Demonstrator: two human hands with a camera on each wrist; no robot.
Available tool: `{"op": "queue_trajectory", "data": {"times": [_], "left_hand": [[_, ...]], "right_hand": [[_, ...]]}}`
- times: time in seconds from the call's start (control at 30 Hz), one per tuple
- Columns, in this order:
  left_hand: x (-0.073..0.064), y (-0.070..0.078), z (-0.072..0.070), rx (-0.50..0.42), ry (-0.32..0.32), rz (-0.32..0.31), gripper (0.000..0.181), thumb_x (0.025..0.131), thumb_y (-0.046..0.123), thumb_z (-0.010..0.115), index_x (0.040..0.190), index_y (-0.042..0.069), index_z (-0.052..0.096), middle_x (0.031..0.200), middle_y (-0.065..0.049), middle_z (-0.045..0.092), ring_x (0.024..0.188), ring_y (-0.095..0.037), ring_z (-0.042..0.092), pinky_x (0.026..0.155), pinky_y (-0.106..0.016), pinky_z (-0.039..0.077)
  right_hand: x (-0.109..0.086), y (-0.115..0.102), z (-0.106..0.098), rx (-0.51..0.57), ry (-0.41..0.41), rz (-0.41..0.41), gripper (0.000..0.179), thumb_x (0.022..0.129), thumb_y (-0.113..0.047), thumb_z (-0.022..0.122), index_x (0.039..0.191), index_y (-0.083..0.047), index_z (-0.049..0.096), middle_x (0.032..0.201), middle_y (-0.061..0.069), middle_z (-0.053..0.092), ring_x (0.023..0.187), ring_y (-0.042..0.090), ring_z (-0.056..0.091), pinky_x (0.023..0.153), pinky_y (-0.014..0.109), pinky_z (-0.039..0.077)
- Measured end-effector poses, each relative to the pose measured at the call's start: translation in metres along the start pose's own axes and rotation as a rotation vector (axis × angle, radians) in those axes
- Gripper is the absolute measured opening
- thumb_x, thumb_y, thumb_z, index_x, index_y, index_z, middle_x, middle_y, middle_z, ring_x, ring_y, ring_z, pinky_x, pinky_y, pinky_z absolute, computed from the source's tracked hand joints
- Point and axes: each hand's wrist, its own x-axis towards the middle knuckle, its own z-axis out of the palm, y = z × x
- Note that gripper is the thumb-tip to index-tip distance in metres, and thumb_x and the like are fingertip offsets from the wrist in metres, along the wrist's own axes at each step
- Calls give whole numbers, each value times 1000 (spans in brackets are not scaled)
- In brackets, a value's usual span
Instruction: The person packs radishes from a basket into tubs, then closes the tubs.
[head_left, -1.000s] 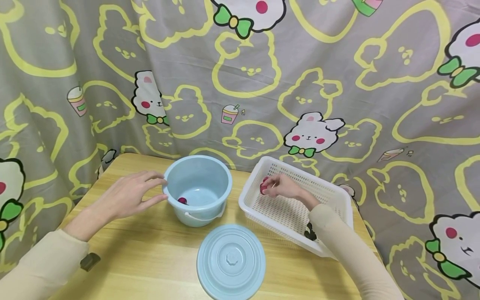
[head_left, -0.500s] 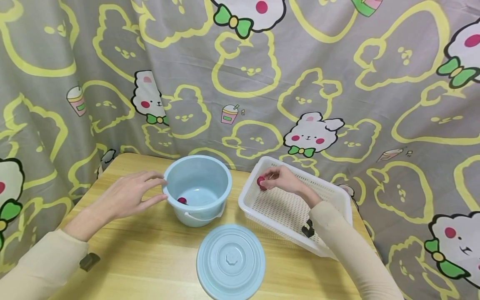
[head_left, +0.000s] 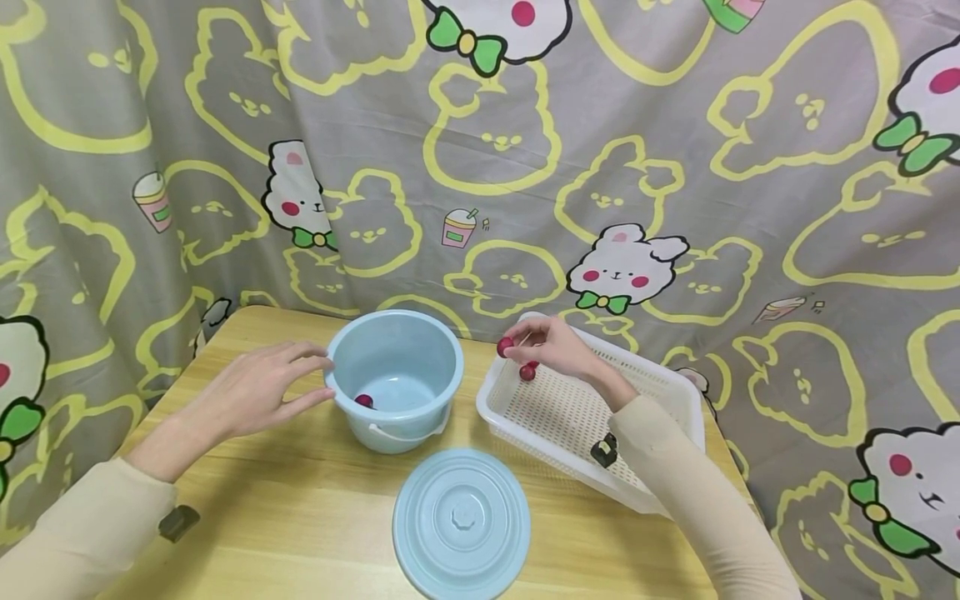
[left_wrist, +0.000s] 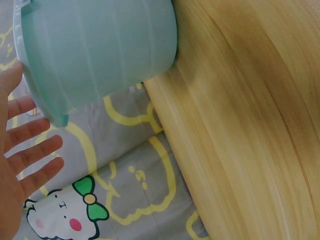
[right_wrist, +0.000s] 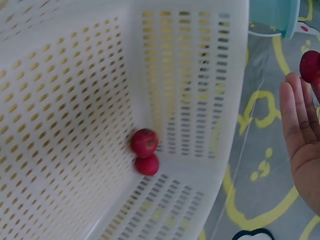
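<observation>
Since the earlier frame the right hand (head_left: 551,343) has moved up and to the left, taking the held fruit (head_left: 506,347) from inside the white basket (head_left: 555,417) to its upper-left rim; 2 loose fruits (right_wrist: 144,143) now show in the basket, touching each other in a corner; the left hand (head_left: 270,382), the blue bucket (head_left: 405,342) and the blue lid (head_left: 462,521) look unmoved. The right hand pinches the held fruit at its fingertips, the other fingers nearly straight in the right wrist view; the left hand is unclenched, fingers spread, their tips at the bucket's left rim. The relation that counts, as I judge it, is sideways: the held fruit sits on the left, bucket-facing side of the right hand, and the bucket's mouth lies left of it and slightly lower in the head view; the fruit is round, with no clear long axis; the left hand is nearer the bucket, the right nearer the basket; how high the held fruit is above the rim I cannot tell. At least 1 dark red fruit (head_left: 364,402) lies on the bucket's floor; the lid lies flat on the table (head_left: 300,517), lower centre.
</observation>
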Motion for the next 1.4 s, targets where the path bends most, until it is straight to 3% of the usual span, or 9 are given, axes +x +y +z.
{"op": "queue_trajectory", "data": {"times": [0.13, 0.3, 0.53, 0.9, 1.2, 1.27, 1.4], "left_hand": [[0, 0, 0, 1, 4, 3, 39, 93, 42, 79, 120, 14, 76, 122, -10, 75, 109, -34, 75, 84, -55, 64], [1, 0, -1, 1, -3, -3, 40, 93, 43, 79, 121, 14, 76, 123, -11, 75, 110, -35, 75, 85, -56, 64], [2, 0, -1, 2, -1, -5, 39, 93, 42, 80, 120, 14, 76, 123, -11, 75, 109, -35, 75, 84, -55, 64], [2, -1, -1, 4, 0, -3, 39, 94, 43, 79, 120, 15, 77, 123, -10, 75, 109, -34, 75, 84, -55, 64], [0, -1, 1, 3, 11, 2, 39, 93, 43, 79, 120, 15, 77, 122, -10, 75, 107, -34, 76, 82, -54, 65], [0, -2, 1, 4, 14, 5, 39, 93, 43, 80, 120, 15, 77, 122, -10, 75, 107, -34, 75, 82, -54, 65], [-1, -1, 1, 1, 8, 0, 40, 93, 43, 79, 121, 15, 76, 123, -10, 75, 108, -34, 75, 83, -55, 64]], "right_hand": [[1, -11, 3, -5, 1, -36, 24, 92, -24, 83, 113, -14, 78, 100, 6, 76, 79, 18, 70, 64, 25, 58], [4, -23, 7, 26, -11, -63, 25, 92, -22, 83, 115, -13, 78, 103, 7, 78, 82, 16, 73, 71, 30, 61], [8, -39, 16, 44, 1, -113, 25, 91, -20, 84, 114, -12, 79, 96, 3, 77, 82, 14, 72, 74, 22, 57], [17, -64, 37, 97, -25, -171, 23, 93, -16, 82, 115, -9, 77, 99, 7, 77, 83, 15, 73, 77, 24, 60], [27, -76, 59, 124, -66, -193, 25, 93, -14, 82, 116, -8, 77, 104, 10, 79, 94, 43, 73, 73, 22, 55], [29, -77, 64, 121, -76, -208, 24, 93, -14, 82, 116, -8, 77, 103, 10, 79, 92, 40, 74, 70, 22, 54], [31, -79, 74, 108, -92, -238, 23, 92, -14, 82, 114, -8, 77, 100, 9, 78, 83, 19, 74, 67, 22, 53]]}}
